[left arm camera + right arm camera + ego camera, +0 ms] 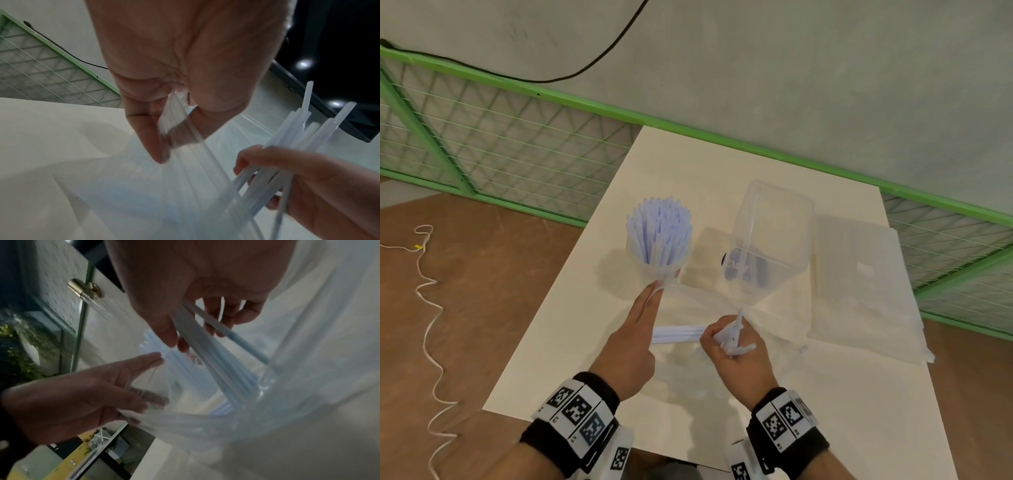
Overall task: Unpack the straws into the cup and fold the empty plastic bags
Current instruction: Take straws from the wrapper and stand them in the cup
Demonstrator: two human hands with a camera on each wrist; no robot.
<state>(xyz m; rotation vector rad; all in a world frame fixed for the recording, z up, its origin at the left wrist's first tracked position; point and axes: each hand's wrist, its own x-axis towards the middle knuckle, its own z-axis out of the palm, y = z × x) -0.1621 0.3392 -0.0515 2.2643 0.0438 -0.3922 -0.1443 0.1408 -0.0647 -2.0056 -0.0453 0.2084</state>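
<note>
Left wrist alone shows, seemingly, right hand [292,183] gripping straws [287,146].

Bare test enclosure: white table [756,394] against green mesh fencing [510,150], grey wall [756,68] behind, brown floor [500,274] beside.

On the table [825,394] the cup [664,263] stands left of centre with straws [659,229] upright in it; to its right a plastic bag [767,240] is held up above the tabletop; right of that, another plastic bag [866,291] lies flat near the right edge; a few loose straws [678,334] lie between the left hand [633,335] and the right hand [736,353], both at the near side; behind the table runs a mesh fence [500,147].
</note>
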